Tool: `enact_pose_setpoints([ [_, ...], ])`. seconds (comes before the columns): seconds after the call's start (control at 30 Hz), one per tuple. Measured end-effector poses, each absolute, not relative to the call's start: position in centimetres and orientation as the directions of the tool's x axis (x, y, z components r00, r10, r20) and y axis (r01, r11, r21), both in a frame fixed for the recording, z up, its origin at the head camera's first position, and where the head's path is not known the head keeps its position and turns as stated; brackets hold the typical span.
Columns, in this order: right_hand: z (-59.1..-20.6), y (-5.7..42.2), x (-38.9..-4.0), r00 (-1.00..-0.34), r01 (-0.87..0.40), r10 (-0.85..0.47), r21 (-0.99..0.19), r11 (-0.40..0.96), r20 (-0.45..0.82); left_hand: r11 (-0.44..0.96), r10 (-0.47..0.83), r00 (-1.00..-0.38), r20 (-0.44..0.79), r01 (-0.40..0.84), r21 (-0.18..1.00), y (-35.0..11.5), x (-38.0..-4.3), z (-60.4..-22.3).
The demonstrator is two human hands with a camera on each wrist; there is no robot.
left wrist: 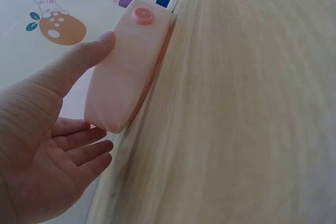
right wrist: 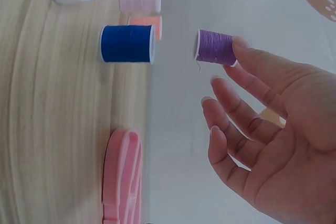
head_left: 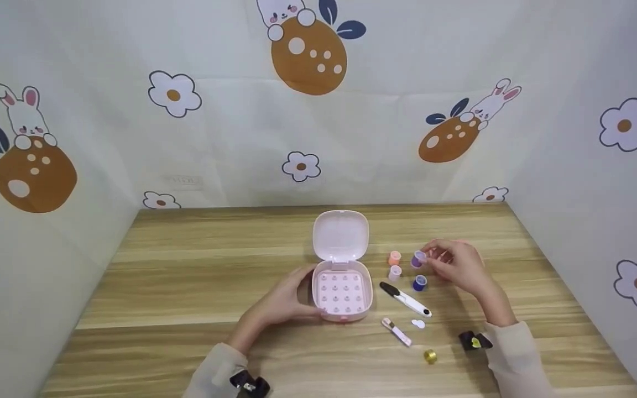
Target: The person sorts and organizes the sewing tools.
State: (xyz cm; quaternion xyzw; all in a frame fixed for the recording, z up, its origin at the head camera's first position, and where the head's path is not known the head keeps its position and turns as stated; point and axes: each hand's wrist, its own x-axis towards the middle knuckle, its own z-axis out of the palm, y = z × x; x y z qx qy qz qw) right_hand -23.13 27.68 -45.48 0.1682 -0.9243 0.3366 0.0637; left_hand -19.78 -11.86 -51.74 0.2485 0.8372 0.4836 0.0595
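A pale pink sewing box (head_left: 371,301) stands with its lid (head_left: 340,235) raised, small pegs showing on the tray inside. My left hand (head_left: 285,296) holds the box by its left side, thumb at the front corner and fingers toward the back; the left wrist view has the thumb (left wrist: 100,48) against the box wall. Between thumb and finger, my right hand (head_left: 459,265) pinches a purple thread spool (right wrist: 216,47) above the table; its other fingers are loosely bent. Close by stand a blue spool (head_left: 419,283), an orange spool (head_left: 394,257) and a pale pink spool (head_left: 395,272).
Right of the box lie black-and-white thread snips (head_left: 412,304), a small white cloud-shaped piece (head_left: 418,324), a slim pink-and-white tool (head_left: 396,331) and a gold ring-like piece (head_left: 431,356). A pink tray-like part (right wrist: 122,177) sits by my right hand. Patterned cloth walls (head_left: 230,138) enclose the table.
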Motion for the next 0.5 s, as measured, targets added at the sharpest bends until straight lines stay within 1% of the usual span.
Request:
enact_pose_setpoints([
  [0.07, -45.4, 27.4, -23.1, -0.935, -0.355, -0.269, -0.593, 0.723, 0.232, 0.412, 0.471, -0.871, 0.139, 0.357, 0.838, -11.9, -19.8, -51.8],
  [0.27, -45.2, 26.5, -23.0, -0.933, -0.357, -0.296, -0.649, 0.672, 0.207, 0.413, 0.478, -0.868, 0.135, 0.358, 0.838, -11.9, -19.8, -51.7],
  [0.5, -45.0, 25.4, -22.8, -0.931, -0.357, -0.305, -0.672, 0.649, 0.199, 0.408, 0.475, -0.865, 0.163, 0.380, 0.830, -11.8, -19.7, -51.6],
])
